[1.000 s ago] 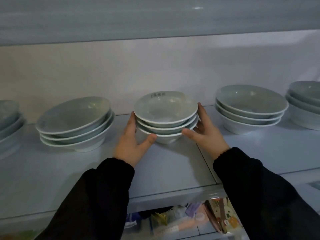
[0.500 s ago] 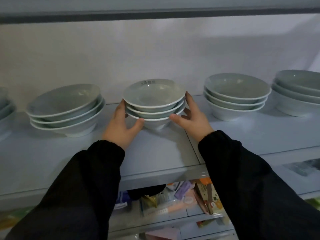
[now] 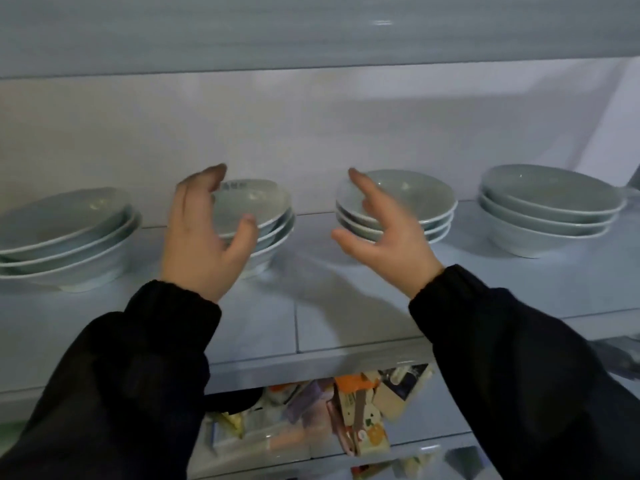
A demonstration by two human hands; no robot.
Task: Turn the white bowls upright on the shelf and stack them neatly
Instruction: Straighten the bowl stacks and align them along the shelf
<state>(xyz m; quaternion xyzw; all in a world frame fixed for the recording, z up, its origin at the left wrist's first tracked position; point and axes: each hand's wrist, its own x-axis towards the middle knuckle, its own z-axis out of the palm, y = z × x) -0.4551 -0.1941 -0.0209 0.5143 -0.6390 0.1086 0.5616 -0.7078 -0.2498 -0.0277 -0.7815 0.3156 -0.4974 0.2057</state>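
On the shelf (image 3: 346, 306), a row of white bowl piles, all right way up, three bowls in each: left stack (image 3: 65, 220) at the left edge, second stack (image 3: 263, 202) left of the middle, third stack (image 3: 422, 194) right of the middle, right stack (image 3: 547, 192) at the far right. Left hand (image 3: 204, 251) in front of second stack, grip apart, fingers spread, holding nothing; touching the bowls or not, cannot tell. Right hand (image 3: 394, 247) in front of third stack, grip apart too, fingers loose and spread, holding nothing. Both hands a bit blurry. Black sleeves (image 3: 121, 393) low in the frame. Bright packets (image 3: 346, 407) on a lower shelf at the bottom middle.
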